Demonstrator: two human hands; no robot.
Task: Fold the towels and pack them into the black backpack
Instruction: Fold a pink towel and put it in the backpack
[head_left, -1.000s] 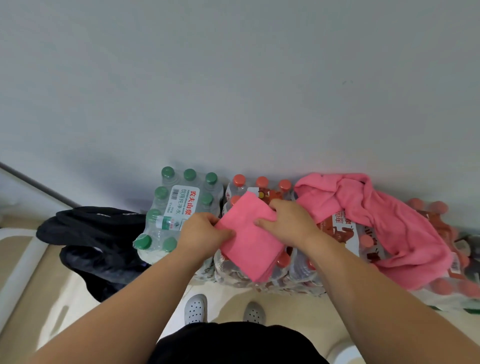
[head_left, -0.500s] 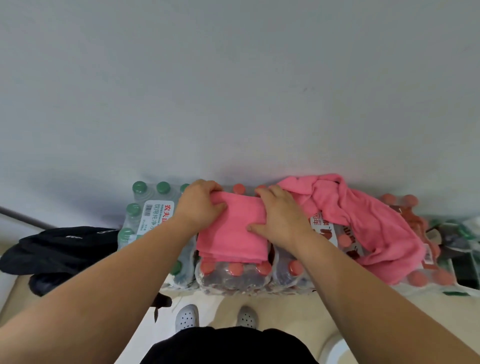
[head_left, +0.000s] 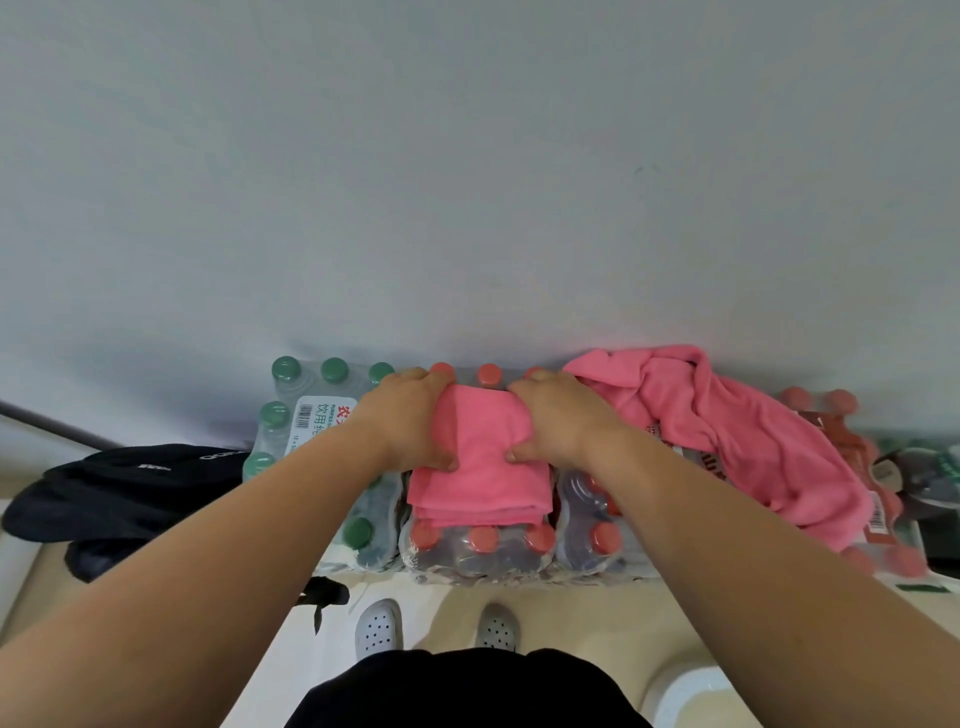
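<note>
Lower centre of frame: folded pink towel (head_left: 485, 475), flat on top of red-capped bottle pack (head_left: 483, 553), layered edges toward bottom of frame. Gripped from both sides. Left hand (head_left: 410, 421) on left edge, fingers curled over far corner, thumb pressed on top near the middle. Right hand (head_left: 563, 421) mirrored on right edge, fingers curled over far corner, thumb on top. Both clasped round the towel, neither released. Right of centre: second pink towel (head_left: 737, 431), unfolded, bunched and draped over more red-capped bottles, near end just beside right hand. Left of folded towel: green-capped bottle pack (head_left: 306, 410) with white label, partly hidden by left forearm. Mid-left edge: black backpack (head_left: 130, 493), slumped just left of green-capped pack, apart from folded towel; cannot tell whether unzipped. Bottom centre: two grey perforated shoes (head_left: 379, 626) on beige floor (head_left: 571, 623), black garment at bottom edge. Upper half: plain grey wall (head_left: 467, 182).
</note>
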